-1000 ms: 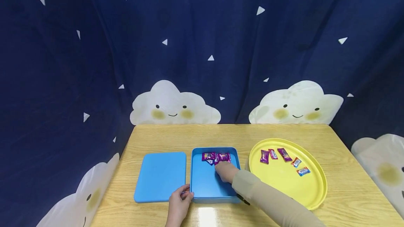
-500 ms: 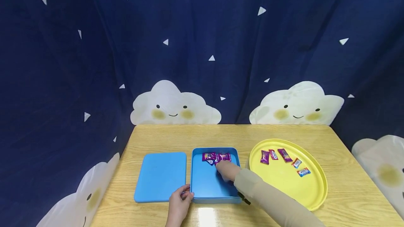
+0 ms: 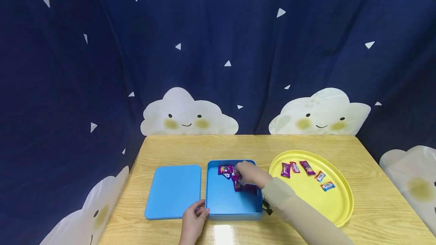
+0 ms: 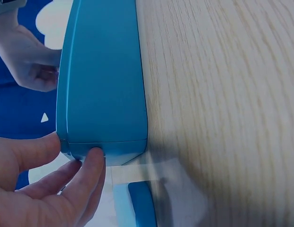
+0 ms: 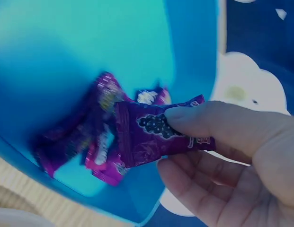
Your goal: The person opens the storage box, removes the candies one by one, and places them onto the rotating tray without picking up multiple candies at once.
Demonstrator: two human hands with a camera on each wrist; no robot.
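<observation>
My right hand is over the back right part of the blue box. In the right wrist view, its thumb and fingers pinch a purple-wrapped candy. Below that piece, more wrapped candies lie on the box floor, among them a purple one; the held piece partly covers them. At the box's front left corner, my left hand holds the wall. The left wrist view has its thumb at the rim and its fingertips against the outer side of the box.
To the left of the box lies a flat blue lid. On the right stands a round yellow tray with several wrapped candies, including a purple one, along its far side. A patterned curtain hangs behind the wooden table.
My right hand has risen and shifted slightly toward the box's back right. Purple candies it covered before now show beneath it. My left hand stays at the corner.
</observation>
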